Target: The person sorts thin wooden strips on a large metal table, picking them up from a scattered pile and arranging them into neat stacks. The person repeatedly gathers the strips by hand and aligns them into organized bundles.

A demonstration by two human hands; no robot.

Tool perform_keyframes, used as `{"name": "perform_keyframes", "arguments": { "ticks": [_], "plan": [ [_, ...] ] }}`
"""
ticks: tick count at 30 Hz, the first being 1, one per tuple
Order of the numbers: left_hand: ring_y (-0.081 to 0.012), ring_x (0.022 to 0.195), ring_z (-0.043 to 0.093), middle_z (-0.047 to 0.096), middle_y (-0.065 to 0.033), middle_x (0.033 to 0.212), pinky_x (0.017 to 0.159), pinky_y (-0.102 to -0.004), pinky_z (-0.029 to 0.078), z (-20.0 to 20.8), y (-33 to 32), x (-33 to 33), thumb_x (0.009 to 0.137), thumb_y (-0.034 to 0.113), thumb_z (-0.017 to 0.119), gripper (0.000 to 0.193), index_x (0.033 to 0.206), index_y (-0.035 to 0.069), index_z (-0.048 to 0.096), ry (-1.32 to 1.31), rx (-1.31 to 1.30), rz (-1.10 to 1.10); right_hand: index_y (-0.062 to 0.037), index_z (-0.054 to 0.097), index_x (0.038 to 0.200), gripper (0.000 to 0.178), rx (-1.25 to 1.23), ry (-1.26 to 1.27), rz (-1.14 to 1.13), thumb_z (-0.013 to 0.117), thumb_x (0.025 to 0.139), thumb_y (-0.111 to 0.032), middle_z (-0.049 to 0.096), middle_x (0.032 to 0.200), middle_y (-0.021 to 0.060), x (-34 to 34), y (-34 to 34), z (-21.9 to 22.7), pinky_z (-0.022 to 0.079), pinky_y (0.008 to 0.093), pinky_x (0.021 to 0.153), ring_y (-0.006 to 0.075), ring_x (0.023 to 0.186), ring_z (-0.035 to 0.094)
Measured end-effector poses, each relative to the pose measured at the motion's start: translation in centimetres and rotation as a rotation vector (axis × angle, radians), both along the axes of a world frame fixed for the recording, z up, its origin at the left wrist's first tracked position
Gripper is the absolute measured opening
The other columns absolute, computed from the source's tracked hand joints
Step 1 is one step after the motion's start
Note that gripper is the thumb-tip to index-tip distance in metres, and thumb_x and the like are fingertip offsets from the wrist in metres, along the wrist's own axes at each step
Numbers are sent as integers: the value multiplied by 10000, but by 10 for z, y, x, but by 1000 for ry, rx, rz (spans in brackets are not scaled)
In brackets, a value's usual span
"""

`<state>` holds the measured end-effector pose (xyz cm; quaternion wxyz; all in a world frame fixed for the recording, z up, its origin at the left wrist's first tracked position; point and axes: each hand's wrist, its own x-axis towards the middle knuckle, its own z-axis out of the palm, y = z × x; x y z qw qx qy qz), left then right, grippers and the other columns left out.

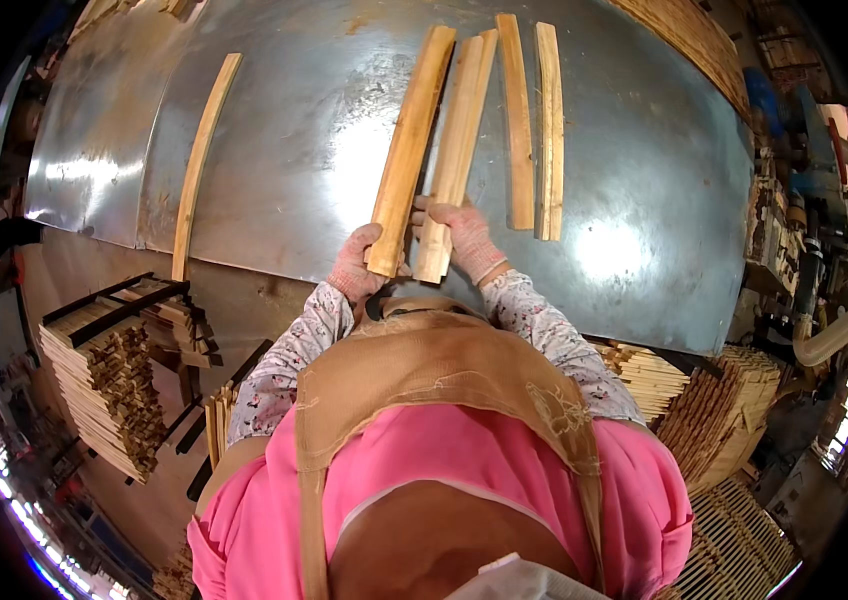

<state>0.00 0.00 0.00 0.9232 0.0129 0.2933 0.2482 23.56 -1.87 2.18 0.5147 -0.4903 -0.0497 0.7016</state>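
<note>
Both my hands wear pinkish work gloves at the near edge of a metal-topped table [274, 190]. My left hand [356, 262] is closed on the near end of a wooden strip [412, 140], which slants away over the metal. Close beside it, my right hand [459, 235] grips the near end of a paler wooden strip pair [462, 130], whose stepped edges show at both ends. A narrow dark gap runs between the two holds. Right of them lie two loose wooden strips, one tan [517, 120] and one paler [550, 130], touching neither hand.
A single wooden strip [206, 165] lies far left, its near end past the table edge. Stacked strips [109, 390] rest on a dark rack at lower left. More stacks [714, 410] stand at lower right. A wooden board [689, 45] borders the far right; a pale hose [834, 335] curves beyond.
</note>
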Motion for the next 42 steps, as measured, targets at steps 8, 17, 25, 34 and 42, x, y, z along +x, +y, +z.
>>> {"name": "perform_keyframes", "arguments": {
  "ticks": [8,17,25,34,42],
  "plan": [
    [-277,916,767,774,-157,1088,851,-419,646,13,-16,14,1004,368,611,473,1263,-21,681,434,173,-137,117,552,1404,458,106,-68,176,587,976,-39,715,1242,208,-10,3,-2,624,440,981,328,1124,728],
    [-294,879,754,763,-177,1060,803,-423,646,21,16,-6,1085,445,539,540,1298,-38,656,221,79,-135,32,520,1387,423,-13,160,98,654,999,-72,712,1117,199,-22,30,9,659,381,811,285,975,755],
    [-401,1249,683,666,-247,1415,1104,-477,530,67,101,-40,1072,418,531,570,1498,41,573,1224,1413,-643,74,631,1300,413,-11,-80,43,677,1018,-224,763,1074,194,-60,51,12,667,416,830,290,947,773],
    [-217,1418,551,578,-44,1515,1256,-482,374,88,239,4,879,217,776,463,1325,215,650,1056,2673,-600,42,662,1284,408,-78,-13,183,660,1019,-269,770,1047,148,-48,48,32,666,398,776,262,887,775],
    [-280,967,711,691,-71,918,864,-490,565,225,151,-88,824,465,795,380,1042,159,739,1557,2116,-480,15,757,1225,370,572,-1353,1075,566,1093,-273,791,1177,109,31,29,-15,568,395,1012,259,1104,740]
  ]
}}
